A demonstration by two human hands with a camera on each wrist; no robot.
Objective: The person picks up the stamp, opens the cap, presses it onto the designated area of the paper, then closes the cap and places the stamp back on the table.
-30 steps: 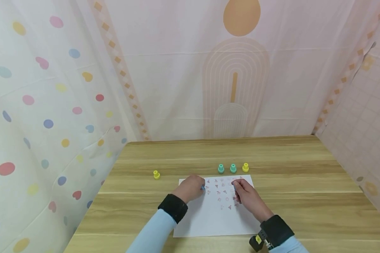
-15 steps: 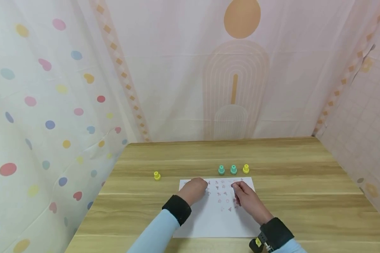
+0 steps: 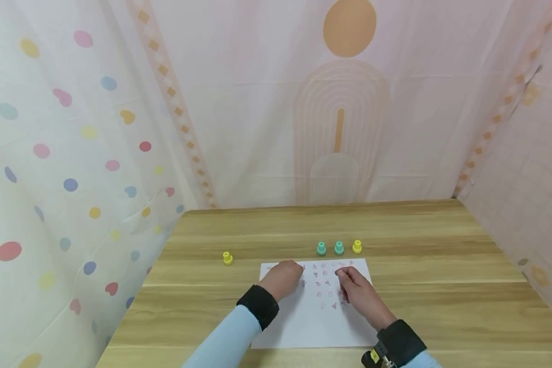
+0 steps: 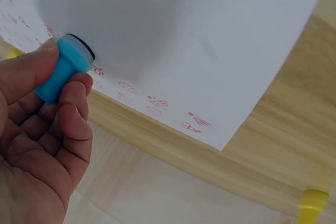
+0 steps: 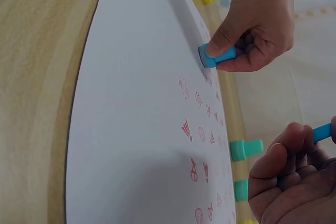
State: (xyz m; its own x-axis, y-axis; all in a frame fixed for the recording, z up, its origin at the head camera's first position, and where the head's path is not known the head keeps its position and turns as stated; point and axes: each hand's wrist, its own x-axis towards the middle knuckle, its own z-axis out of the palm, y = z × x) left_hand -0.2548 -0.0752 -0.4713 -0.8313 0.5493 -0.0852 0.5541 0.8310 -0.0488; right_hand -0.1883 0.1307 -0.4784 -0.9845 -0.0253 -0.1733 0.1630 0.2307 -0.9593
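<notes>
My left hand point(image 3: 281, 280) pinches a blue toy stamp point(image 4: 63, 69) between thumb and fingers over the upper left of a white sheet of paper point(image 3: 299, 327). The stamp's dark-rimmed end faces the paper closely; whether it touches, I cannot tell. Over the sheet's right side, my right hand point(image 3: 361, 296) pinches a blue piece point(image 5: 322, 132), apparently a second stamp, mostly hidden by the fingers and the frame edge. Rows of small red prints point(image 5: 193, 170) cover the paper's upper part, and its near part is white.
Behind the paper stand two green stamps point(image 3: 321, 249) and a yellow stamp point(image 3: 357, 247) in a row. Another yellow stamp point(image 3: 227, 258) stands to the left of the sheet. The wooden table point(image 3: 441, 286) ends at a patterned curtain point(image 3: 257, 128).
My left hand has shifted slightly right over the paper, and its blue stamp no longer shows in the head view. The right hand stays in nearly the same place.
</notes>
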